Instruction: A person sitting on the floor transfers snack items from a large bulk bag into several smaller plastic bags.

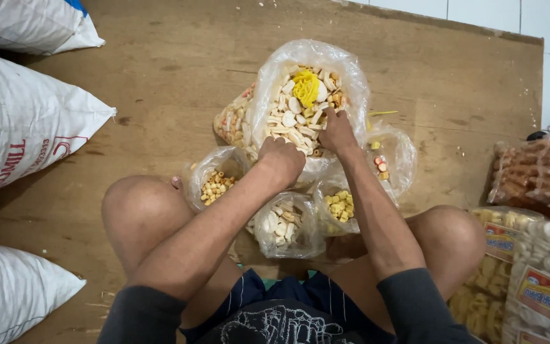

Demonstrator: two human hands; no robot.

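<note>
We are seeing a large clear plastic bag (307, 95) standing open on the wooden floor, filled with pale mixed crackers (291, 124), a yellow noodle-like clump (305, 86) sitting on top, its rim sagging outward.

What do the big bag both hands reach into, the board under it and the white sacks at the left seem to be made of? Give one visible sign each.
Big bag: thin clear plastic film, glossy and crinkled, its contents showing through.
Board: probably plywood or similar wood sheet, matt brown with stains and faint grain.
White sacks: likely woven plastic, dull white with a fine weave texture.
The left hand and right hand rest in the bag's mouth.
</note>
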